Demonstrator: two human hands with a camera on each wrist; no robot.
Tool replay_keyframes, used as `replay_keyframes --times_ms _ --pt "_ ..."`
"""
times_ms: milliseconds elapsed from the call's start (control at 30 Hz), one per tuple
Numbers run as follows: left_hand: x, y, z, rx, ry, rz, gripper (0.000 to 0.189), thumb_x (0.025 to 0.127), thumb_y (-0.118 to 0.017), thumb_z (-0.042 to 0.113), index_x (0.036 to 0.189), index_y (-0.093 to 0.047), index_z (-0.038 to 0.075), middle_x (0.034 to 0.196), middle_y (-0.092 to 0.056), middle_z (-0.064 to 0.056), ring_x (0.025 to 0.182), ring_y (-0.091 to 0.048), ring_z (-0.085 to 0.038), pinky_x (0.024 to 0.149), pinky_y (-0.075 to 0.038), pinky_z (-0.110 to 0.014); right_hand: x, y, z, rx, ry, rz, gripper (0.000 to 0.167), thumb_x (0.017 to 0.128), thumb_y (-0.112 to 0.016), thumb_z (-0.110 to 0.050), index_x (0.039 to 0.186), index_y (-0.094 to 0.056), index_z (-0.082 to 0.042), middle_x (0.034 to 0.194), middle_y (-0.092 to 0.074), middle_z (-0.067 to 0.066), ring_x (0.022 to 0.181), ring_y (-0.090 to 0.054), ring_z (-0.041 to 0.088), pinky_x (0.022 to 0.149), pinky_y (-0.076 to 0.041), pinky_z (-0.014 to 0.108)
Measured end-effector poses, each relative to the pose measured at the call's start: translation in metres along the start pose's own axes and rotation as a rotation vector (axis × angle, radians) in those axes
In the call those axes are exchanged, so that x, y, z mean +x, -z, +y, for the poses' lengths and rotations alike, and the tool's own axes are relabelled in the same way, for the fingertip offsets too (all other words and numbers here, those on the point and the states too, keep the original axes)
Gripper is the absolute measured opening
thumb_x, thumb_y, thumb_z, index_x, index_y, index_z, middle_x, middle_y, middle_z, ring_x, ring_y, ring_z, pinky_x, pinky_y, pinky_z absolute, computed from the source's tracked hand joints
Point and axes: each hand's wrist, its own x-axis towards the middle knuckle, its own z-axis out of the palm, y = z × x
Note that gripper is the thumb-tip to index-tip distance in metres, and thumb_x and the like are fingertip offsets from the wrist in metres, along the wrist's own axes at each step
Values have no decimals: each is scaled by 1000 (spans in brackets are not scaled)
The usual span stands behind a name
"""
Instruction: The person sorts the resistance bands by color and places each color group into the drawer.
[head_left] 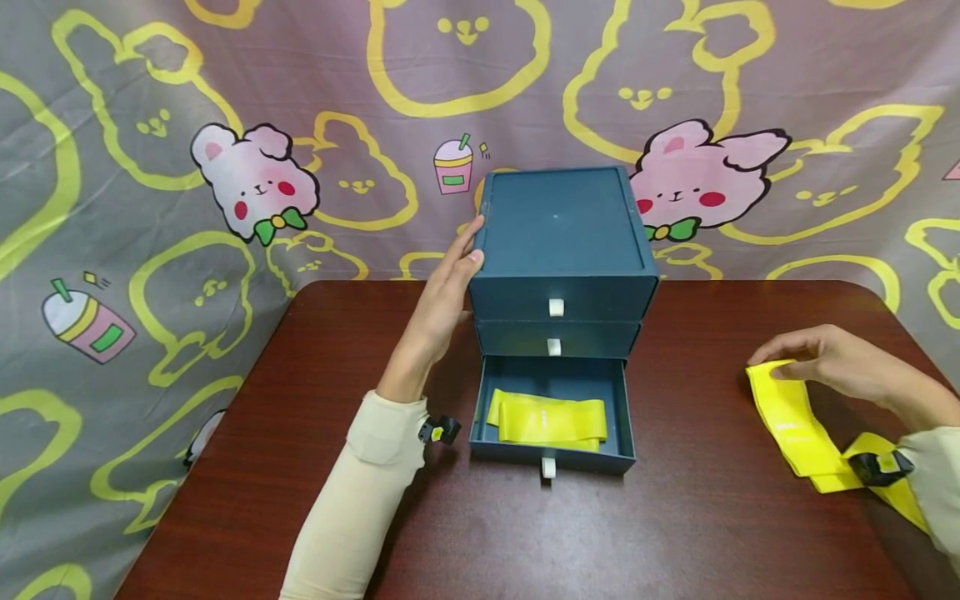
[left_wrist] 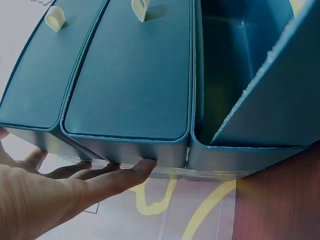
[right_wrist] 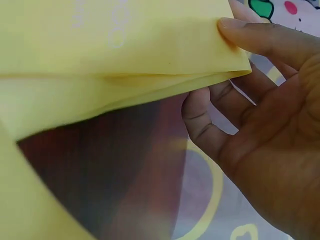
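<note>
A dark teal three-drawer box (head_left: 566, 221) stands on the table, its bottom drawer (head_left: 480, 446) pulled out. In that drawer lies a folded yellow resistance band (head_left: 551, 421). My left hand (head_left: 438, 304) rests against the box's left side, fingers extended along it; the left wrist view shows the fingertips (left_wrist: 145, 165) touching the side wall. On the right, my right hand (head_left: 840, 367) pinches the end of another yellow resistance band (head_left: 791, 429) between thumb and fingers. This band hangs in folds toward the table, with pale print on it; part of it passes behind the wrist camera.
White pull tabs (head_left: 556, 307) stick out from the drawer fronts. The brown table (head_left: 697, 533) spreads around the box. Behind it hangs a cartoon-patterned cloth (head_left: 510, 67), which also runs along the left side.
</note>
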Motion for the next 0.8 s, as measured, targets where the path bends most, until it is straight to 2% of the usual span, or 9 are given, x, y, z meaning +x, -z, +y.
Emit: replay_keyframes --times_ms 333,600,800 --pt "0 0 0 9 -1 1 56 109 -43 43 164 -30 43 175 -17 6 160 -21 -29 113 -27 -82 -4 3 -24 12 22 -1 23 95 -70 0 114 -78 -10 111 -76 -6 94 -61 -4 76 -54 24" --pt "0 0 0 -1 -3 -5 57 109 -43 42 164 -30 42 176 -17 5 160 -20 -30 112 -25 -83 -12 4 -42 53 148 64 24 93 -70 6 107 -80 -11 102 -77 -11 88 -63 6 70 -53 23" --pt "0 0 0 -3 -5 -4 57 109 -43 42 164 -30 42 176 -17 5 160 -21 -30 112 -25 -83 -15 7 -61 68 240 93 26 94 -68 7 108 -79 -12 101 -77 -11 88 -64 6 68 -54 23"
